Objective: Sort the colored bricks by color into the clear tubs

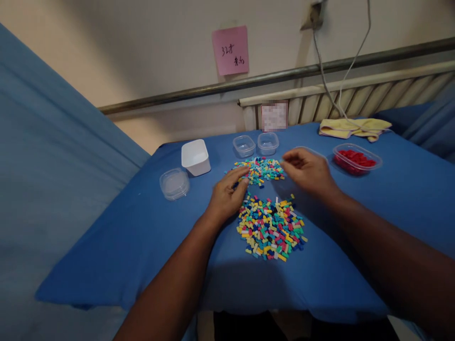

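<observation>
My left hand (228,193) rests at the left edge of the far pile of small toy building bricks (263,169). Its thumb and fingers are apart, with nothing visible held. On the other side of that pile, my right hand (310,171) is raised a little, its fingers curled and the thumb drawn close to the forefinger. Whatever is between those tips is too small to make out. Closer to me lies a larger pile of mixed bricks (270,229) in yellow, blue, green, pink and white.
Behind the far pile stand two clear tubs (243,146). A white container (196,158) and a clear lidded tub (175,184) sit left. At right are a tub of red pieces (355,160) and a yellow cloth (350,128). A clear rim shows behind my right hand.
</observation>
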Motion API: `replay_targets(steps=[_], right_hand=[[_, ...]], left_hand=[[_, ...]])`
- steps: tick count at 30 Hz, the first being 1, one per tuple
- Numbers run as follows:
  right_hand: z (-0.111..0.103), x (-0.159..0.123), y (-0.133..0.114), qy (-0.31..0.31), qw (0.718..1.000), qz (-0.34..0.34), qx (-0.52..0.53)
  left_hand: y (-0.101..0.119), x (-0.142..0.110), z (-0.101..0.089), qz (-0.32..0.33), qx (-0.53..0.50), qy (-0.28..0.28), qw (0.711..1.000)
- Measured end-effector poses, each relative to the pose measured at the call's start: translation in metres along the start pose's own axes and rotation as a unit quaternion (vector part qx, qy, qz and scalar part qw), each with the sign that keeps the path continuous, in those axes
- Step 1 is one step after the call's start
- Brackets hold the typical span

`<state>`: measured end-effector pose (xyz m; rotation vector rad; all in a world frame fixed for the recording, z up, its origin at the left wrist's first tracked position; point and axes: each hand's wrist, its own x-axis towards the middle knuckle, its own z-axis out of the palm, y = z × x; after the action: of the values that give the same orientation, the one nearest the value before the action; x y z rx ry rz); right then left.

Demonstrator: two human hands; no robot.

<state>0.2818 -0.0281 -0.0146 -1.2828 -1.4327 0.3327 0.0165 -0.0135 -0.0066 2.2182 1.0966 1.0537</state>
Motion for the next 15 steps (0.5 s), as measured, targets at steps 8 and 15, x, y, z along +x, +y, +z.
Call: replay_targets(steps=[8, 15], right_hand=[[-0.065, 0.034, 0.054, 0.007, 0.931, -0.012, -0.365], [-0.025, 0.014, 0.04, -0.121, 0.953, -0.17, -0.218]], left_hand=[[-0.015, 0.011, 0.003, -0.037, 0.227, -0.236, 0.944], [-0.003, -0.002, -0.01, -0.046, 0.209, -0.28, 0.936]])
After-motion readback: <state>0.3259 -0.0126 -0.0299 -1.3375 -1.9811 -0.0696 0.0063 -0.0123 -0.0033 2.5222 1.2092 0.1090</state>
